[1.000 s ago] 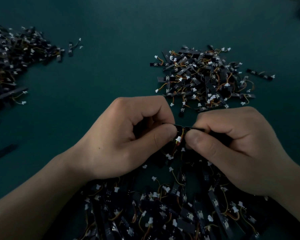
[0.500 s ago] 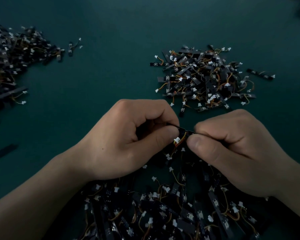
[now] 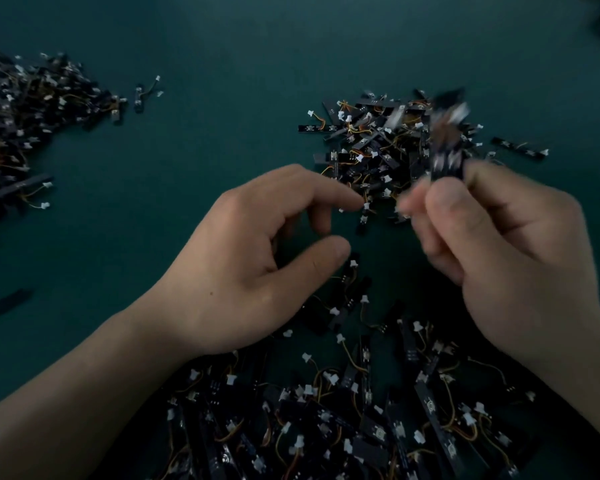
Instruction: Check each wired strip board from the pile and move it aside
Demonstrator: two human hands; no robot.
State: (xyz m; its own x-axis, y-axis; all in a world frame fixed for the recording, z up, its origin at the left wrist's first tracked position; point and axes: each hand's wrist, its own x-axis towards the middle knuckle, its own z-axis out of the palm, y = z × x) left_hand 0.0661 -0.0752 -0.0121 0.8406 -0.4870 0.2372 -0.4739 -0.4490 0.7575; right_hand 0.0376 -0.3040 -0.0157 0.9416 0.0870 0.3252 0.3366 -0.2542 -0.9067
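**Setting the checked board aside**

The right hand [image 3: 506, 258] pinches the board [image 3: 445, 147] by its lower end, between the thumb and curled fingers. The board stands roughly upright in the air over the right part of the far pile [image 3: 371, 150]. It is motion-blurred, so its wire and connector cannot be made out. The left hand [image 3: 257, 265] hovers just on the person's side of the far pile, with its fingers loosely curled and holding nothing. The near pile [image 3: 326, 427] lies closer to the person than the far pile, under both wrists.

Judged from this layout, the far pile takes the checked boards.

1. Bring the board low over the far pile before letting go. The part is light and is likely to bounce or slide off if it is dropped from a height.
2. Open the thumb fully, because the trailing wire may snag on a finger.
3. Aim for the middle of the far pile, not its loose right edge.
4. Keep the board away from the left pile [image 3: 25, 109], which lies well to the left of the far pile. Its role cannot be told.
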